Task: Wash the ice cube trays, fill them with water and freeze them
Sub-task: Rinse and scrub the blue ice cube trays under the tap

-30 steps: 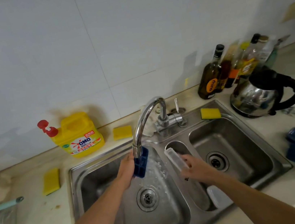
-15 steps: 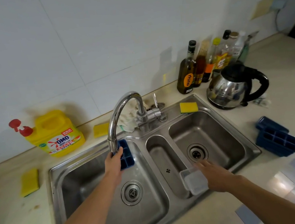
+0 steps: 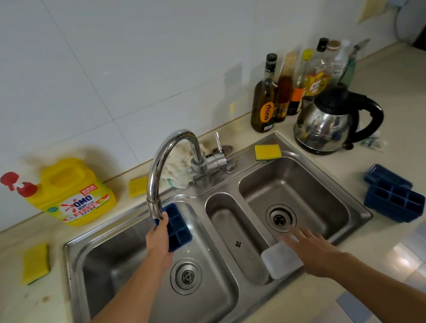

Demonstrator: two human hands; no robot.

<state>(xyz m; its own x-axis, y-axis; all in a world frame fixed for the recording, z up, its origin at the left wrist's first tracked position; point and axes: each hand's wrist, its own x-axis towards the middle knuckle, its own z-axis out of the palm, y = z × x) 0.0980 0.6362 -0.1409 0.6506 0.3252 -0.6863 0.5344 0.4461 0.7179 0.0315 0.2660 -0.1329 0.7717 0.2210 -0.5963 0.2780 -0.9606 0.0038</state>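
Note:
My left hand [image 3: 158, 240] grips a blue ice cube tray [image 3: 177, 228] by its left edge, just under the spout of the chrome faucet [image 3: 164, 165], over the left sink basin [image 3: 127, 258]. No water runs from the spout. A clear white tray lid [image 3: 280, 261] lies at the front of the narrow middle basin. My right hand [image 3: 310, 250] hovers just right of the lid with fingers spread, holding nothing. More blue ice cube trays [image 3: 393, 197] are stacked on the counter right of the sink.
A yellow detergent jug [image 3: 74, 191] and yellow sponges [image 3: 34, 263] sit on the left counter. Another sponge [image 3: 267, 151] lies on the sink's back rim. Bottles [image 3: 266, 99] and a steel kettle [image 3: 332, 120] stand at the back right. A cloth lies behind the faucet.
The water stopped running. My right hand carried the clear lid from beside the faucet to the front of the middle basin and let go of it. My left hand kept holding the blue tray.

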